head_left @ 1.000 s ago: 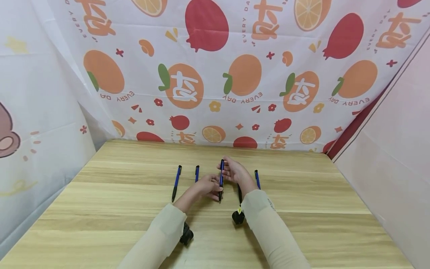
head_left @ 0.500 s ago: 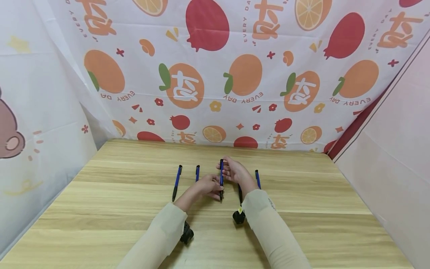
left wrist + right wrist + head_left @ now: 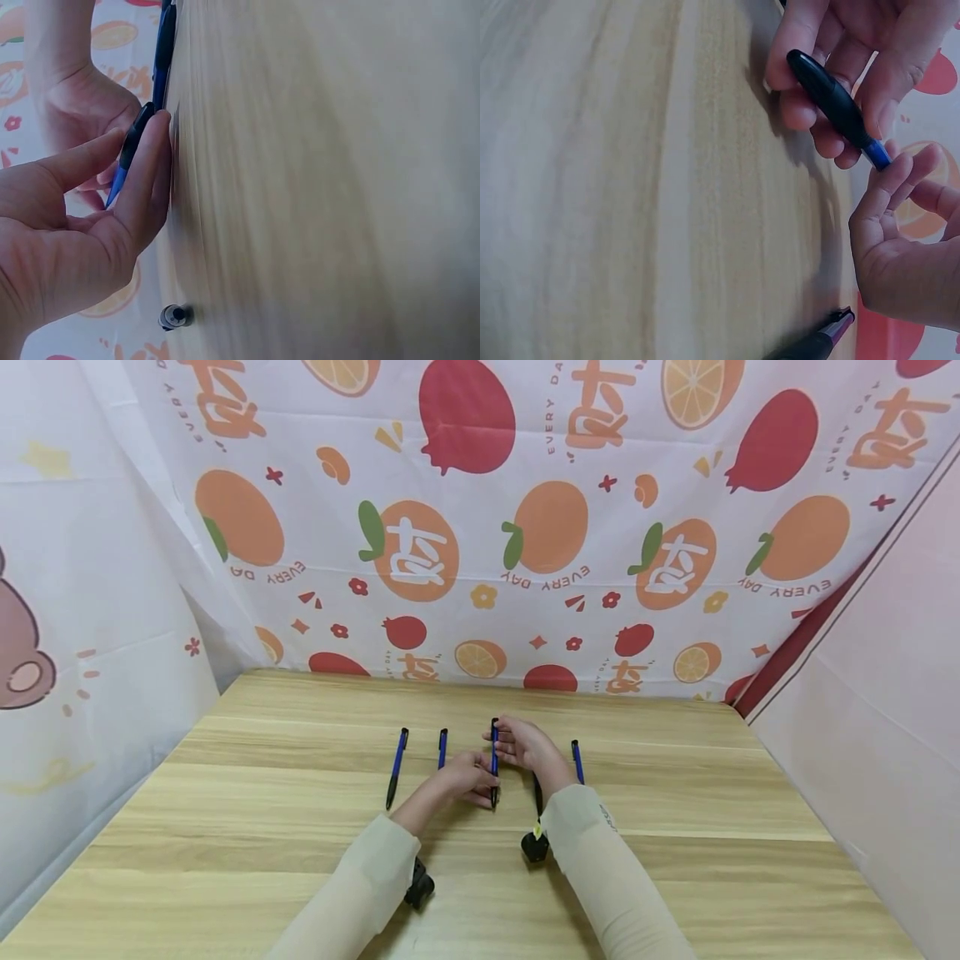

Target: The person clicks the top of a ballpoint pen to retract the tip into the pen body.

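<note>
Both hands hold one blue pen (image 3: 494, 760) with black ends over the middle of the table, clip end away from me. The left hand (image 3: 467, 777) pinches its lower black part between thumb and fingers. At the upper, clip end, the right hand (image 3: 525, 747) has thumb and fingertips on the black part (image 3: 829, 97), as the right wrist view shows. Matching pens lie about the hands: one pen (image 3: 397, 768) at the far left, another pen (image 3: 442, 749) half covered by the left hand, and a third pen (image 3: 577, 762) partly behind the right forearm.
A further pen's black part (image 3: 537, 795) shows beside the right wrist. Black devices hang under both wrists, the left device (image 3: 420, 885) and the right device (image 3: 535, 845). Behind the wooden table (image 3: 712, 793) hangs a fruit-print cloth (image 3: 480, 552).
The right hand and the pen's clip end have come slightly down toward me. The left hand keeps its grip in nearly the same place. The lying pens stay put.
</note>
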Motion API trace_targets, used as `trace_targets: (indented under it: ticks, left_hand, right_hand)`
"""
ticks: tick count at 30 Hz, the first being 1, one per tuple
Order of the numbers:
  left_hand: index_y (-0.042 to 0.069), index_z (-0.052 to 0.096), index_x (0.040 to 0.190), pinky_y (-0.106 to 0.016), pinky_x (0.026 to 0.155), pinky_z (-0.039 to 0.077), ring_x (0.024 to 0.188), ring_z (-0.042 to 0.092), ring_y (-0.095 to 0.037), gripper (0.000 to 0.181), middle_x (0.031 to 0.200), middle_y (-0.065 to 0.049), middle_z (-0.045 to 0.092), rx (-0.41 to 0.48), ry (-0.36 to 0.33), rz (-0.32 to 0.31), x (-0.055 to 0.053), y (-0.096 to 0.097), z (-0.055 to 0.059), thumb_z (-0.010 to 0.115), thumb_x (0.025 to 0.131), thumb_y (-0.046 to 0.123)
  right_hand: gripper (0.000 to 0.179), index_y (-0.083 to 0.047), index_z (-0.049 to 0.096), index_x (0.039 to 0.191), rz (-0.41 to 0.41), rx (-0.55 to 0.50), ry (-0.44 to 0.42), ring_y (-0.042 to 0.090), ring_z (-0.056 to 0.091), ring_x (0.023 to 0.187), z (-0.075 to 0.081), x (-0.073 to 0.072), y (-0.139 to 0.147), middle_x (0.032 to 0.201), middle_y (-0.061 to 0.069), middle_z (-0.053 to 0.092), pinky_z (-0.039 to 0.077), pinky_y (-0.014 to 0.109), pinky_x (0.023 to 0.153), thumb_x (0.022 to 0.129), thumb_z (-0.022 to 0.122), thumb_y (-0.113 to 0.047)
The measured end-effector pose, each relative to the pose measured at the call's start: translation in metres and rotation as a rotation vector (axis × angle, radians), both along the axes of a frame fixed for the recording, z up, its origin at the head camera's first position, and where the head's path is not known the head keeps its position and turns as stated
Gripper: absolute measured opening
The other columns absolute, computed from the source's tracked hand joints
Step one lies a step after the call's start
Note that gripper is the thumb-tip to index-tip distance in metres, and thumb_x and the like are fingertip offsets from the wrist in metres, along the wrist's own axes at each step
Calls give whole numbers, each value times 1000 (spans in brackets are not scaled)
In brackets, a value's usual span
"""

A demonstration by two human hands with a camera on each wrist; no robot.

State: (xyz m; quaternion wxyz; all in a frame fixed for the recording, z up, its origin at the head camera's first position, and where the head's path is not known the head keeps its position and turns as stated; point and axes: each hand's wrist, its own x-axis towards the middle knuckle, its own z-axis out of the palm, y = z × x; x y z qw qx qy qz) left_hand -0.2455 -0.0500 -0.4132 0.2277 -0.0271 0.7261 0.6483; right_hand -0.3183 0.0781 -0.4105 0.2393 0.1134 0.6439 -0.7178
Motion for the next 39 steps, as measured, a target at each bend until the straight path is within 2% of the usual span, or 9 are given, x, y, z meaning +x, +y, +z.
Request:
trace_targets:
  ticks: [5,13,19,22,25,30,34,36,39]
  left_hand:
    - [-7,46,103,-36,65,55,66,59,-20,20,83,-15,61,-25,3,16,0,1,0,56,86,-8]
    - [-7,48,103,-34,61,55,63,58,-18,19,79,-13,61,-55,13,26,1,3,2,56,86,-8]
    - [-8,51,98,-33,58,55,59,58,-18,16,73,-12,60,-126,81,48,5,7,4,58,84,-8]
    - [-9,53,98,-31,55,55,58,58,-17,17,71,-11,58,-189,125,54,5,9,2,61,83,-7]
    - [-6,57,94,-28,52,54,56,58,-17,16,69,-9,57,-307,190,49,3,10,1,65,80,-4]
    - [3,57,74,-22,45,47,49,56,-14,14,61,-4,54,-537,313,16,1,11,-2,71,76,2]
    - [6,53,63,-21,42,43,45,54,-13,23,55,-2,51,-619,343,2,1,12,-2,72,76,5]
    - [5,55,63,-21,42,41,45,53,-13,22,55,-2,51,-649,353,-5,2,13,0,73,76,6]
    - [-1,61,79,-22,44,42,47,53,-14,15,61,-5,54,-681,374,-5,2,15,3,74,76,7]
  right_hand:
    - [31,1,61,102,17,-4,12,10,54,60,-1,0,0,91,6,67,49,22,61,98,43,-24]
    - [33,3,62,106,9,-6,14,10,54,60,-2,0,-1,86,4,67,49,22,63,98,44,-24]
    - [30,5,62,110,-2,17,12,8,54,57,-3,-1,-1,85,5,68,49,20,61,95,48,-18]
    - [30,5,62,109,5,42,23,8,55,58,-5,-2,-2,86,6,68,49,20,60,95,47,-17]
    - [30,6,62,109,10,62,26,9,55,58,-8,-3,-3,89,9,68,50,20,59,95,48,-16]
    - [29,8,61,110,19,67,29,8,55,54,-13,-4,-6,95,14,67,50,19,56,95,49,-14]
    - [27,9,62,107,20,95,36,8,55,51,-14,-5,-7,92,14,68,50,19,52,93,51,-12]
    - [26,8,63,104,22,120,43,8,55,51,-13,-5,-8,88,12,68,50,19,52,93,51,-12]
    - [24,6,65,101,25,153,53,8,55,50,-11,-4,-10,82,9,68,50,19,51,92,52,-12]
